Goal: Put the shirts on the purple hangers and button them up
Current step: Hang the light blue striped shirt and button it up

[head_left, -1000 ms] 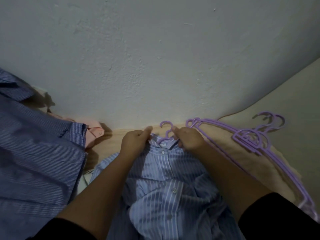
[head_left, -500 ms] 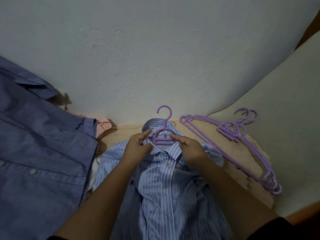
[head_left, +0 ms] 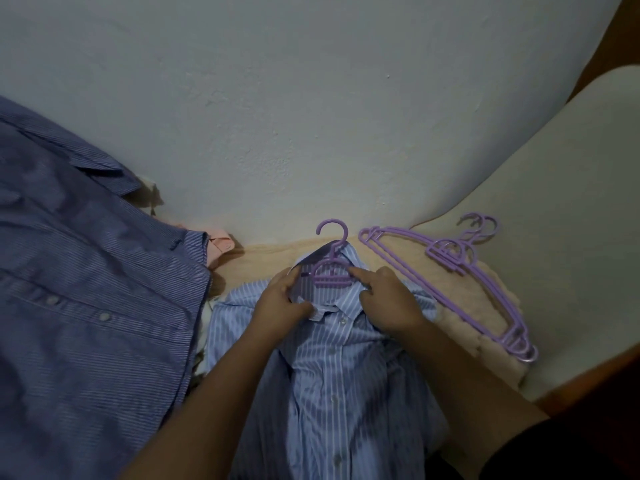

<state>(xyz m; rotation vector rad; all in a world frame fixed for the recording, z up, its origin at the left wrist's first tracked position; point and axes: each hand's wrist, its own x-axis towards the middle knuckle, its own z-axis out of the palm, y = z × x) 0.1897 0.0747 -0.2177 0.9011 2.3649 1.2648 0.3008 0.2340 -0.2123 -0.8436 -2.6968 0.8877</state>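
A: Two shirts, then. Which is the bigger sight?

B: Most of the left side is taken by the dark blue shirt (head_left: 79, 306), spread flat with its fine stripes and two pale buttons showing. Behind everything stands a pale wall (head_left: 277, 116).

A: And the one being worked on?

B: The light blue shirt (head_left: 332, 382) lies in the middle, collar toward the wall, front upward, on a tan blanket (head_left: 460, 306). Its striped front runs down between the two forearms, with small white buttons along the placket.

A: Where are the hangers?

B: A stack of spare hangers (head_left: 450, 268) lies on the blanket just right of the light shirt, hooks pointing to the far right. One purple hanger (head_left: 331, 268) sits inside the collar, its hook poking out toward the wall.

A: What are the hands doing?

B: The left hand (head_left: 284, 306) pinches the left collar flap between thumb and fingers, folding it back so the darker underside shows. The right hand (head_left: 388, 303) has its fingers curled on the right collar and shoulder cloth, with the forefinger stretched out, its tip touching the hanger's bar.

A: Anything smaller?

B: A bit of pink cloth (head_left: 218, 247) peeks out at the dark shirt's far edge, against the wall.
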